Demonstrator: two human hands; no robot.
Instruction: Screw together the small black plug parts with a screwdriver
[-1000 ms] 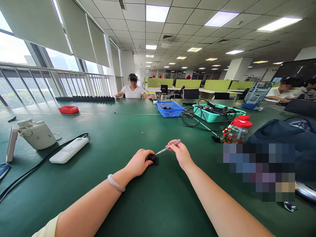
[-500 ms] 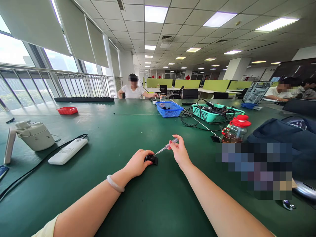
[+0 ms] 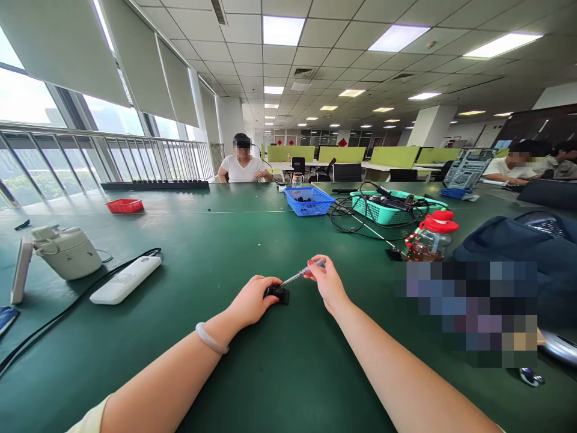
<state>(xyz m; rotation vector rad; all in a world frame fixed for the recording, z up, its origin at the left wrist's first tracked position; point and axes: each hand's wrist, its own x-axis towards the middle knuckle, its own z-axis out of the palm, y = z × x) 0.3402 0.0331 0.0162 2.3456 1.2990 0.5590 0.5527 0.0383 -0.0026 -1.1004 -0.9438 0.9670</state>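
Observation:
On the green tabletop (image 3: pixel 279 361) lies a small black part (image 3: pixel 280 294), too small to name more closely. My left hand (image 3: pixel 253 300) is closed on its left side, thumb in front and fingers behind, pressing it to the table. My right hand (image 3: pixel 328 281) grips a screwdriver (image 3: pixel 295 277) by its clear handle. The shaft slants down to the left, and its tip meets the top of the black part. The exact contact point is too small to make out.
Ahead stand a blue basket (image 3: pixel 310 201) with dark pieces and a teal basket (image 3: pixel 387 207) with cables. A red-lidded bottle (image 3: pixel 433 237) is on the right. Leftward are a white power bank (image 3: pixel 126 280), a beige bottle (image 3: pixel 67 252) and a red tray (image 3: pixel 125 205). A person (image 3: pixel 243 165) sits opposite.
My right-hand fingers have curled lower around the screwdriver handle; the tip stays at the black part. My left hand keeps its hold. The person opposite has drawn one hand in toward the body.

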